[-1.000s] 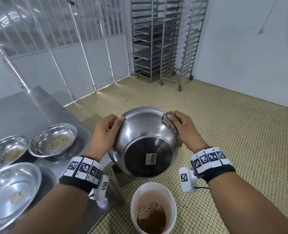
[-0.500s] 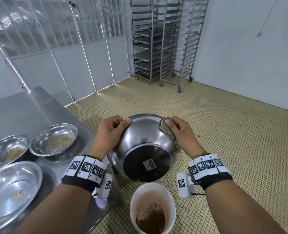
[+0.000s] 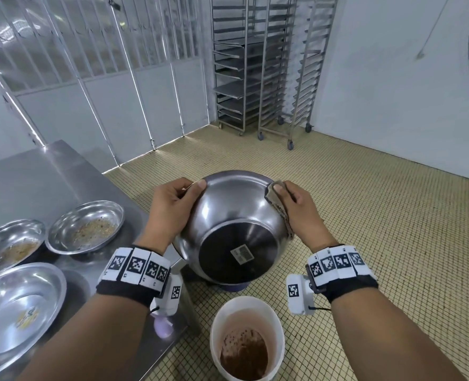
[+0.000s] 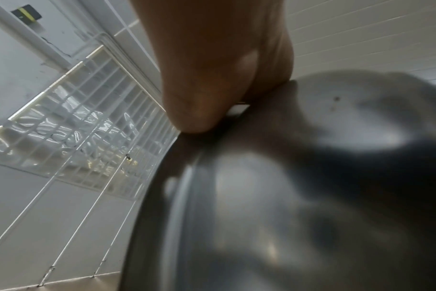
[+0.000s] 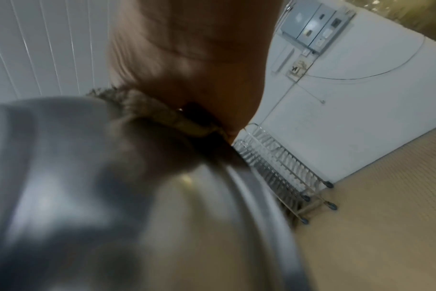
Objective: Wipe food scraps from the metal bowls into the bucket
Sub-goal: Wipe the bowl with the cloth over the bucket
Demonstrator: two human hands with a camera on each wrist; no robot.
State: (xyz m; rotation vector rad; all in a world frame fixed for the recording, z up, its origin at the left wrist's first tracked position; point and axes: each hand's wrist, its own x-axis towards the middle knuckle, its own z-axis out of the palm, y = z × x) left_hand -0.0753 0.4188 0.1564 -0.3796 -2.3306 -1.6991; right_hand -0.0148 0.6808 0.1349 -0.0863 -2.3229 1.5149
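A large metal bowl (image 3: 227,215) hangs tipped with its base and barcode sticker toward me, above and just beyond the white bucket (image 3: 216,325) that holds brown scraps. My left hand (image 3: 172,204) grips the bowl's left rim, thumb on the outside. My right hand (image 3: 296,207) pinches a brownish cloth (image 3: 276,204) against the right rim. In the left wrist view the left hand (image 4: 212,78) clamps the bowl (image 4: 286,196) at its edge. In the right wrist view the cloth (image 5: 147,112) lies folded over the bowl (image 5: 87,196) rim. The bowl's inside is hidden.
A steel table (image 3: 35,177) at left carries two small bowls with scraps (image 3: 86,226) (image 3: 10,246) and a cleaner bowl (image 3: 16,312). Wheeled tray racks (image 3: 269,64) stand at the back wall. Tiled floor (image 3: 379,229) spreads to the right.
The bowl dropped slightly and tilted, its sticker rotating. Both hands kept their hold on the rim, the right hand with the cloth shifting a little along the edge.
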